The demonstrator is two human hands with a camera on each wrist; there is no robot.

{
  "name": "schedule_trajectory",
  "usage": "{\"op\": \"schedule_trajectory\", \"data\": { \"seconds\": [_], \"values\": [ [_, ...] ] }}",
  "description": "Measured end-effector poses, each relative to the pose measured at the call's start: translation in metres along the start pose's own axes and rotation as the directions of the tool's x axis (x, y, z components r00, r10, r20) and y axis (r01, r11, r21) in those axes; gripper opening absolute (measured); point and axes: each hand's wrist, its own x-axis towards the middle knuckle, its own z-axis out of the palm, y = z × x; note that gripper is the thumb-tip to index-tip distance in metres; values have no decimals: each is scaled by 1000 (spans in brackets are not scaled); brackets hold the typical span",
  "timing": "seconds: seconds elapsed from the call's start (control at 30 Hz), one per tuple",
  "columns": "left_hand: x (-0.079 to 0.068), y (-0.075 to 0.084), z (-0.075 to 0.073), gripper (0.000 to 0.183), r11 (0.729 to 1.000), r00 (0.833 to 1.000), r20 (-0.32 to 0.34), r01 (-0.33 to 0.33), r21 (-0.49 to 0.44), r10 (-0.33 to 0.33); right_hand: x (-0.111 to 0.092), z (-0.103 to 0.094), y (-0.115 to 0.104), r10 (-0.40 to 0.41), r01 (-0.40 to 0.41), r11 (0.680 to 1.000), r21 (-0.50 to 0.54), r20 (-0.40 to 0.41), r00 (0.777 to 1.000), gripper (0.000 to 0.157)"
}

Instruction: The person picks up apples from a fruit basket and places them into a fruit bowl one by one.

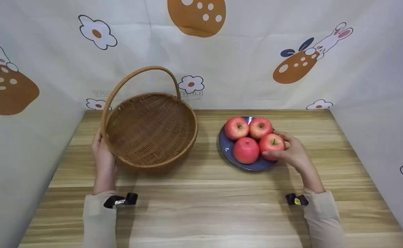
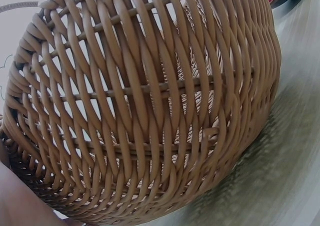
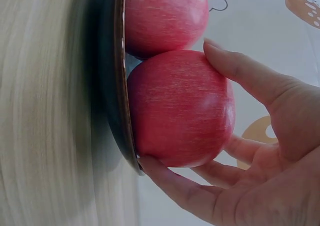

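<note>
A brown wicker basket (image 1: 149, 131) with a tall arched handle stands on the left side of the table, its opening facing up and toward me. My left hand (image 1: 104, 158) holds it at its left side, near the foot of the handle; the fingertips are hidden by the basket. In the left wrist view the woven wall (image 2: 150, 96) fills most of the picture. On the right, a dark blue plate (image 1: 226, 151) bears several red apples (image 1: 246, 150). My right hand (image 1: 296, 153) grips the rightmost apple (image 3: 182, 109), thumb and fingers around it, while it sits at the plate's edge.
A wood-grain table (image 1: 201, 206) lies beneath everything. Pale printed cloth (image 1: 242, 69) with rabbits and flowers hangs behind the table and along both sides. The plate stands to the right of the basket, with a gap of table between them.
</note>
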Motion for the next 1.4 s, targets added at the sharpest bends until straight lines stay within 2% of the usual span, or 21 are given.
{"op": "schedule_trajectory", "data": {
  "seconds": [0.43, 0.63, 0.93, 1.2, 1.4],
  "values": [
    [2, 2, 5, 50, 998, 999, 15, 50, 24, -50, 1, -1, 2, 1, -1, 1000, 7, 12, 1000, 86],
    [3, 2, 2, 49, 998, 998, 10, 58, 32, -58, 2, 0, 4, 2, -2, 1000, 4, 16, 1000, 86],
    [1, 3, 3, 52, 997, 997, 10, 80, -3, -80, 2, -1, 3, -19, 17, 999, 48, 39, 999, 87],
    [0, 11, 1, 52, 995, 997, 22, 69, 76, -71, 0, -1, -3, -38, 37, 997, 63, 18, 999, 78],
    [-5, 18, -3, 54, 987, 997, 37, 56, 152, -62, 0, -2, -10, -51, 51, 998, 29, -1, 999, 72]
  ]
}}
